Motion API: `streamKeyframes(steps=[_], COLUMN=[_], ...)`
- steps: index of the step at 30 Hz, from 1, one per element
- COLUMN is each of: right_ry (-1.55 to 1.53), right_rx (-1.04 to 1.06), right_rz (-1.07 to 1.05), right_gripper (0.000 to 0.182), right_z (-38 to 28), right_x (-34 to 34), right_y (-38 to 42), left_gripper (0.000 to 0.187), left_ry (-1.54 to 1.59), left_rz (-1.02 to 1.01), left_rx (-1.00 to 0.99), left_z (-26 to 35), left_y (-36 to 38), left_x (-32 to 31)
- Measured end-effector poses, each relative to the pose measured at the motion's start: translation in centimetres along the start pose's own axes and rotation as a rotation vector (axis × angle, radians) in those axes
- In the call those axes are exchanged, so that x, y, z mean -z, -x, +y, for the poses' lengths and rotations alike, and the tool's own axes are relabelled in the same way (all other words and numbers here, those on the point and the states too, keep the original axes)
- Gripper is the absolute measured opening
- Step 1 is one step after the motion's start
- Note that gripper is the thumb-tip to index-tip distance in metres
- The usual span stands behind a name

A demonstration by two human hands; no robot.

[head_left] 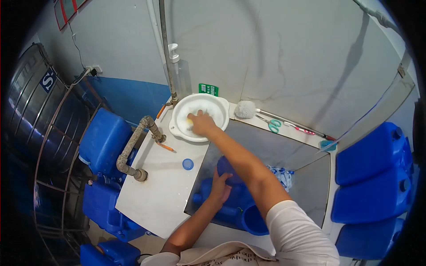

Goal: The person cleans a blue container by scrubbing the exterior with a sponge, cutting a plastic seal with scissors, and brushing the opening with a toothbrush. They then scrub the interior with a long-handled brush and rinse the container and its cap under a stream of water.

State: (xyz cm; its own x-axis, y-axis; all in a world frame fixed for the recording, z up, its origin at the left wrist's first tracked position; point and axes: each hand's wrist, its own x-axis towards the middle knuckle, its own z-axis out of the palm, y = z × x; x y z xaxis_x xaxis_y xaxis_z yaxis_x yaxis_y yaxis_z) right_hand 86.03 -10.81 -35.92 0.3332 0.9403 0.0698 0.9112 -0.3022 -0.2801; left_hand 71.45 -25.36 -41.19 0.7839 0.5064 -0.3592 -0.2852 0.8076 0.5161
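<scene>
My right hand (pixel 201 123) reaches into a white basin (pixel 182 133) on the white counter. Its fingers are bent around something yellowish in whitish, sudsy water, mostly hidden by the hand. Over the grey sink, my left hand (pixel 220 186) grips a blue container (pixel 227 167), partly covered by my right forearm. Below it in the sink lie more blue containers (pixel 235 195), one with a round open mouth. A round blue cap (pixel 187 164) rests on the counter, to the left of the sink.
A metal pipe (pixel 128 153) rises from the counter. Behind the sink, a ledge holds a fluffy white brush (pixel 245 109), green-handled scissors (pixel 274 125) and a toothbrush. A clear pump bottle (pixel 181 73) stands behind the basin. Large blue jugs (pixel 368 155) stand at the right, others at the left.
</scene>
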Motion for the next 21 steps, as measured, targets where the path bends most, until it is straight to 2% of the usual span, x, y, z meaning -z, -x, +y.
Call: streamKeyframes(steps=[2,4,6,8,9,12,14,15,16,18,20,21], right_ry=[-0.281,-0.508,-0.462,-0.208,-0.195,-0.146,-0.121,-0.156,-0.153,-0.113,-0.061,0.063], right_rx=[-0.012,0.099,0.252,0.367,0.351,0.211,-0.169,-0.158,-0.163,0.119,0.074,-0.052], right_rz=[0.012,0.277,0.393,0.275,0.283,0.341,0.356,0.598,0.610,0.589,0.561,0.642], right_gripper=[0.049,0.048,0.044,0.042,0.042,0.034,0.031,0.024,0.024,0.022,0.023,0.025], right_z=[1.1,3.1,5.2,4.5,4.4,5.5,7.9,7.2,6.1,4.3,7.8,9.2], right_x=[1.9,5.0,6.1,5.9,6.6,8.4,8.7,6.4,7.0,8.0,7.1,6.4], right_y=[1.3,5.8,11.4,17.9,19.9,23.7,24.1,24.3,24.5,25.8,25.7,26.0], left_gripper=[0.059,0.060,0.061,0.066,0.066,0.067,0.065,0.066,0.068,0.070,0.064,0.061], left_ry=[-0.015,-0.021,-0.027,-0.080,-0.081,-0.377,-0.374,-0.336,-0.298,-0.275,-0.375,-0.311], left_rz=[-0.053,-0.123,-0.201,-0.325,-0.342,-0.500,-0.564,-0.557,-0.545,-0.532,-0.544,-0.534], left_rx=[-0.010,-0.016,-0.026,0.008,0.021,0.004,0.010,0.052,0.093,0.152,0.164,0.056], left_z=[0.6,1.7,2.4,2.4,1.8,-0.5,-1.3,-1.3,-1.3,-1.2,-0.5,0.2], left_y=[0.1,0.0,-0.4,-0.7,-0.5,0.8,1.2,1.1,1.0,1.3,1.5,2.5], left_x=[-0.5,-1.4,-2.6,-4.1,-4.7,-5.8,-7.0,-7.5,-7.9,-8.0,-8.2,-9.6])
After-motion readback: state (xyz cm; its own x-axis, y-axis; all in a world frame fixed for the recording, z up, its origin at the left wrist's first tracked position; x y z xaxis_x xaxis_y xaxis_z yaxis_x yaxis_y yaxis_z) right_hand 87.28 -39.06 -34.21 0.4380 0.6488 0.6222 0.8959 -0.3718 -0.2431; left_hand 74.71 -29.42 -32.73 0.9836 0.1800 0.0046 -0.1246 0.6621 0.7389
